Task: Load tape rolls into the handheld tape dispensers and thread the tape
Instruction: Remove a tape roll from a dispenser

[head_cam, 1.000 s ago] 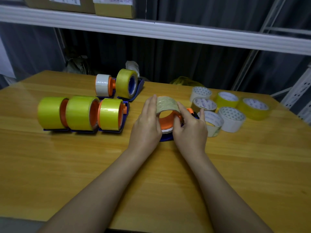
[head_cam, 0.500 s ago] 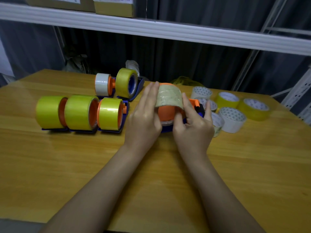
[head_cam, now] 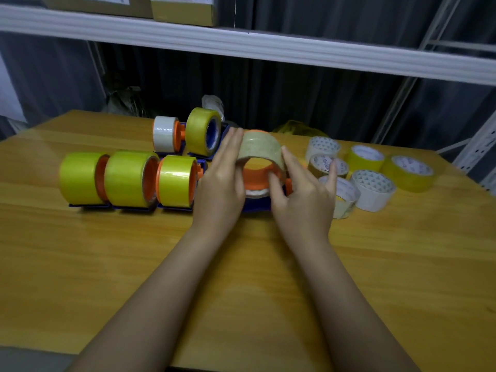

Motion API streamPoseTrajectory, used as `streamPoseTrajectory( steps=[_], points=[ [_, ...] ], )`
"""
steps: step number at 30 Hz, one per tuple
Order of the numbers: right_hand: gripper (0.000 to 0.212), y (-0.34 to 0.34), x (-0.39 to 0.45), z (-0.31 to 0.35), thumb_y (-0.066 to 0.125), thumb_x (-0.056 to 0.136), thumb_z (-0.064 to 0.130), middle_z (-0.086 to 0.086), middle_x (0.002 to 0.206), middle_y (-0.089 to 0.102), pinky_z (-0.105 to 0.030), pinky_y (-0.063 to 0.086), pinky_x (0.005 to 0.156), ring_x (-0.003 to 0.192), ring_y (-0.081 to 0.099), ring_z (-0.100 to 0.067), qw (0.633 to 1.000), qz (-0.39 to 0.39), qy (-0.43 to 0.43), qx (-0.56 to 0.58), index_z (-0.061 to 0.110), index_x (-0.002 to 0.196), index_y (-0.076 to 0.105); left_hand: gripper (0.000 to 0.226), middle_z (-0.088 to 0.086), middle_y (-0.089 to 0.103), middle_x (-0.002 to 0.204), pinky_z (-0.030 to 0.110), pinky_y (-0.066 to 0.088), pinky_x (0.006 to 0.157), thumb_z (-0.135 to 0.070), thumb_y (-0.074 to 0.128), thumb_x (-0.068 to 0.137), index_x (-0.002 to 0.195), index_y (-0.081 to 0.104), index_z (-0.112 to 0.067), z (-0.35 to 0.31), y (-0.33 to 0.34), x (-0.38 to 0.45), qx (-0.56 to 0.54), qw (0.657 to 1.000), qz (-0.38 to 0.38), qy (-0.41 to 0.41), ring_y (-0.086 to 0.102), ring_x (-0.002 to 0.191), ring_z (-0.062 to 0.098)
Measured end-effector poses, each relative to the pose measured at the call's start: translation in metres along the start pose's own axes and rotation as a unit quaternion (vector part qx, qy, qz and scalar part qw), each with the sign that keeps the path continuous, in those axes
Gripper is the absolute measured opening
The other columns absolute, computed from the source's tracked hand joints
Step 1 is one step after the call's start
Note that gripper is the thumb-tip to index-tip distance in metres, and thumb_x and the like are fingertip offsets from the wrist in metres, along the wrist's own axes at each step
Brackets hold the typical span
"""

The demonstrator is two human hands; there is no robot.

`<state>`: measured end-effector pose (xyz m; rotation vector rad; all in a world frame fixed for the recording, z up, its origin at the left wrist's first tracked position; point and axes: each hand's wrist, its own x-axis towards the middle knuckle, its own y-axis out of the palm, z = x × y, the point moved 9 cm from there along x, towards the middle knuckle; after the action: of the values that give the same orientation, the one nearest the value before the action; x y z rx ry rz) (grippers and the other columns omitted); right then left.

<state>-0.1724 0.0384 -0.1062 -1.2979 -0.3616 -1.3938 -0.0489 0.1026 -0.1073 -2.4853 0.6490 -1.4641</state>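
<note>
Near the desk's [head_cam: 402,264] far edge, both hands' fingers [head_cam: 236,146] grasp the upright tape roll [head_cam: 261,146], its axis running left-right, over the dispenser [head_cam: 256,205].

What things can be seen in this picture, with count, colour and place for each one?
Loaded tape dispensers: five, blue with orange hubs; three yellow rolls front left, one white and one yellow behind.
Dispenser being loaded: one, blue and orange, table centre.
Clear tape roll: one, on its orange hub.
Loose tape rolls: seven, white, clear and yellow, on the right.
Table: one, wooden.
Shelf: one, white, above.
Cardboard boxes: two, brown, on shelf.
Left hand: against the roll.
Right hand: fingers at hub.
</note>
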Motion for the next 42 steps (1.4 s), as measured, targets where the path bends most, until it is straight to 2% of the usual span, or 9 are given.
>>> streamPoseTrajectory(
  steps=[4, 8, 10, 13, 19, 23, 28, 32, 42],
  points=[
    [0.046, 0.013, 0.0, -0.009, 0.05, 0.087, 0.052, 0.007, 0.103, 0.067, -0.028, 0.044, 0.094, 0.098, 0.057, -0.01, 0.98, 0.091, 0.065, 0.165, 0.018, 0.114, 0.067, 0.033, 0.002, 0.061, 0.122, 0.011, 0.044, 0.088, -0.005, 0.047, 0.096, 0.128, 0.055, -0.007, 0.032, -0.012, 0.006, -0.068, 0.993, -0.035, -0.092, 0.056, 0.11, 0.005],
    [0.038, 0.03, -0.001, -0.021, 0.054, 0.096, 0.033, 0.008, 0.123, 0.058, -0.014, 0.046, 0.087, 0.114, 0.054, -0.004, 0.904, 0.214, 0.162, 0.333, 0.022, 0.132, 0.052, 0.023, -0.014, 0.063, 0.103, 0.004, 0.042, 0.08, -0.007, 0.05, 0.095, 0.111, 0.063, -0.016, 0.042, -0.005, 0.01, -0.159, 0.977, 0.001, -0.142, 0.056, 0.096, -0.012],
    [0.03, 0.041, -0.009, -0.018, 0.054, 0.096, 0.017, 0.005, 0.107, 0.068, -0.015, 0.05, 0.08, 0.1, 0.063, -0.003, 0.82, 0.29, 0.216, 0.443, 0.017, 0.125, 0.055, 0.023, -0.007, 0.067, 0.104, 0.016, 0.048, 0.086, -0.008, 0.051, 0.094, 0.107, 0.063, -0.023, 0.046, 0.002, 0.009, -0.193, 0.967, 0.024, -0.163, 0.059, 0.1, -0.004],
    [0.011, 0.042, -0.012, -0.015, 0.059, 0.091, 0.009, 0.007, 0.078, 0.073, -0.016, 0.051, 0.07, 0.078, 0.068, -0.004, 0.787, 0.311, 0.23, 0.48, 0.012, 0.1, 0.065, 0.025, -0.001, 0.066, 0.111, 0.036, 0.05, 0.093, -0.008, 0.052, 0.094, 0.112, 0.063, -0.022, 0.055, 0.011, 0.006, -0.207, 0.957, 0.041, -0.201, 0.061, 0.106, 0.01],
    [0.005, 0.037, -0.007, -0.027, 0.063, 0.087, 0.006, 0.002, 0.081, 0.07, -0.015, 0.052, 0.068, 0.075, 0.067, -0.002, 0.808, 0.22, 0.262, 0.479, 0.011, 0.086, 0.063, 0.038, -0.001, 0.051, 0.132, 0.029, 0.044, 0.1, -0.035, 0.043, 0.097, 0.131, 0.046, -0.02, 0.041, 0.01, 0.001, -0.194, 0.965, 0.029, -0.176, 0.048, 0.122, 0.01],
    [0.002, 0.038, -0.007, -0.025, 0.063, 0.086, 0.011, 0.004, 0.08, 0.07, -0.016, 0.052, 0.068, 0.076, 0.066, -0.003, 0.811, 0.221, 0.244, 0.484, 0.011, 0.084, 0.064, 0.098, -0.006, 0.036, 0.142, 0.016, 0.044, 0.093, -0.09, 0.037, 0.063, 0.143, 0.023, -0.036, 0.026, 0.041, -0.011, -0.277, 0.919, 0.184, -0.211, 0.042, 0.124, 0.007],
    [0.026, 0.033, -0.008, -0.031, 0.053, 0.091, 0.046, -0.005, 0.111, 0.057, -0.014, 0.044, 0.084, 0.101, 0.056, -0.006, 0.866, 0.186, 0.227, 0.405, 0.022, 0.094, 0.061, 0.064, 0.003, 0.036, 0.142, 0.039, 0.048, 0.097, -0.072, 0.048, 0.078, 0.134, 0.026, -0.051, 0.021, 0.047, -0.016, -0.308, 0.902, 0.207, -0.22, 0.049, 0.12, 0.018],
    [0.073, 0.056, -0.02, -0.025, 0.038, 0.081, 0.081, 0.003, 0.144, 0.044, -0.044, 0.038, 0.109, 0.132, 0.044, -0.015, 0.837, 0.26, 0.265, 0.402, 0.034, 0.137, 0.042, 0.055, -0.006, 0.031, 0.138, 0.003, 0.039, 0.084, -0.052, 0.051, 0.09, 0.137, 0.028, -0.035, 0.003, 0.03, -0.009, -0.262, 0.945, 0.157, -0.118, 0.041, 0.112, -0.017],
    [0.084, 0.042, -0.006, -0.025, 0.02, 0.087, 0.077, -0.007, 0.118, 0.065, -0.052, 0.046, 0.097, 0.113, 0.06, -0.024, 0.869, 0.151, 0.228, 0.412, 0.013, 0.125, 0.056, 0.065, -0.001, 0.033, 0.133, 0.001, 0.027, 0.094, -0.07, 0.033, 0.085, 0.139, 0.027, -0.034, -0.021, 0.019, -0.006, -0.167, 0.977, 0.133, 0.016, 0.032, 0.121, -0.012]
  ],
)
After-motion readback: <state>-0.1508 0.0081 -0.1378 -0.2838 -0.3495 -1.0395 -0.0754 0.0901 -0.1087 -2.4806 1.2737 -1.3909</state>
